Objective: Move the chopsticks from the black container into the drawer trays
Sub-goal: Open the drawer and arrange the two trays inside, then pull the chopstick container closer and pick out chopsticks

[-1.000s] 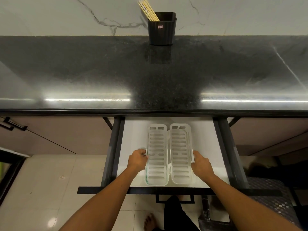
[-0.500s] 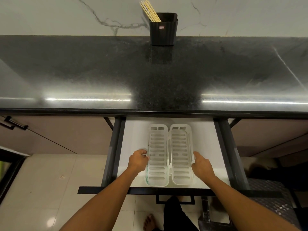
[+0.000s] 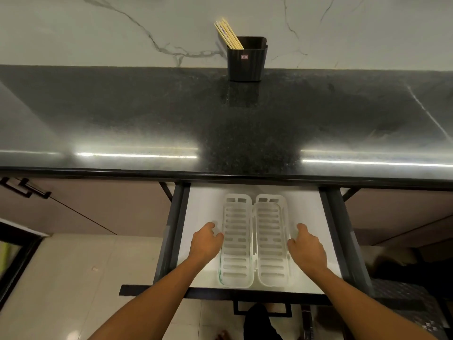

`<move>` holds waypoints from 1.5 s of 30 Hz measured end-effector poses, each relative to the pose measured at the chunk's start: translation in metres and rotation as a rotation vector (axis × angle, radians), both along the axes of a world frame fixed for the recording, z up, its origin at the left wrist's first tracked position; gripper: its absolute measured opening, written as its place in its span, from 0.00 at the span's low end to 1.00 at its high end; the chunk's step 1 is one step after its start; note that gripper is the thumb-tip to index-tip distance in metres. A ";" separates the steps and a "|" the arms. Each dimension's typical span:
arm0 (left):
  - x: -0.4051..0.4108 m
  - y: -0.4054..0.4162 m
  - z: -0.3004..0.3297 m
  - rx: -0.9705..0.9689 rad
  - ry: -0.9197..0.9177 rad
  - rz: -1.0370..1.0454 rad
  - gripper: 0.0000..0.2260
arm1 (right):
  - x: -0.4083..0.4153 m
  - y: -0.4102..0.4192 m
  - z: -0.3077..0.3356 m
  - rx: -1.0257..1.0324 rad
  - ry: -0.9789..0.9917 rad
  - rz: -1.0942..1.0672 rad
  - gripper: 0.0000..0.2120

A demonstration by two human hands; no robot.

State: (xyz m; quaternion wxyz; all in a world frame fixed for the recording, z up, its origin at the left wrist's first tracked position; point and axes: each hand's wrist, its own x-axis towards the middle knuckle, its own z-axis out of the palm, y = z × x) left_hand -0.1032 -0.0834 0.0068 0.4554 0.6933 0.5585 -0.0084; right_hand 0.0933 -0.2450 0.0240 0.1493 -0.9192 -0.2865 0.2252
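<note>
Nearest the camera: pale tiled floor point(image 3: 61, 278), a dark-clothed leg and bare foot at bottom edge. Two bare forearms reaching forward into open drawer point(image 3: 203, 204), dark front rail point(image 3: 220, 294) nearest, dark side rails, white base. Left hand point(image 3: 206, 244) at outer left edge of left tray point(image 3: 236, 241), fingers point(image 3: 217, 238) curled loosely against tray rim, touching or just beside it; firm grasp or not, cannot tell. Right hand point(image 3: 306, 251) at outer right edge of right tray point(image 3: 270, 241), thumb up, fingers point(image 3: 291, 242) bent toward rim, likewise close or touching; nothing lifted, nothing else held. Both trays white, slotted, long, lying flat side by side in middle of drawer, touching along inner edges, long axis running front to back. No chopsticks in either tray. Brown cabinet fronts point(image 3: 98, 209) either side of drawer, dark handle point(image 3: 24, 190) at far left. Above drawer: black speckled worktop point(image 3: 147, 114), glossy, two bright light streaks near front edge. At back of worktop, against white marble-veined wall point(image 3: 98, 28): black container point(image 3: 246, 60), upright, small label on front face. Chopsticks point(image 3: 228, 34), pale yellow, bundled in container, leaning up and left out of its left corner, well apart from both hands and trays.
</note>
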 end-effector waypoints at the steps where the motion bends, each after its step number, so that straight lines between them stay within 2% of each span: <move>1: -0.001 0.003 0.006 0.059 -0.024 -0.004 0.21 | 0.003 0.005 0.007 0.043 -0.035 -0.010 0.15; 6: 0.006 0.033 0.049 0.337 -0.200 0.004 0.11 | 0.024 0.044 0.051 0.321 -0.168 -0.015 0.07; 9: 0.022 0.059 0.080 0.455 -0.304 0.047 0.06 | 0.040 0.075 0.082 0.461 -0.230 -0.031 0.09; 17: 0.100 0.149 0.149 0.522 -0.430 0.098 0.10 | 0.110 0.167 0.152 0.659 -0.197 -0.021 0.08; 21: 0.151 0.199 0.176 0.495 -0.519 0.144 0.11 | 0.151 0.217 0.175 0.770 -0.141 -0.032 0.07; 25: 0.194 0.243 0.188 0.496 -0.563 0.168 0.12 | 0.186 0.262 0.180 0.825 -0.081 -0.026 0.11; 33: 0.257 0.324 0.180 0.469 -0.507 0.123 0.20 | 0.234 0.347 0.165 0.818 0.080 0.064 0.21; 45: 0.325 0.390 0.165 0.232 -0.535 0.109 0.29 | 0.277 0.442 0.145 0.781 0.396 0.092 0.29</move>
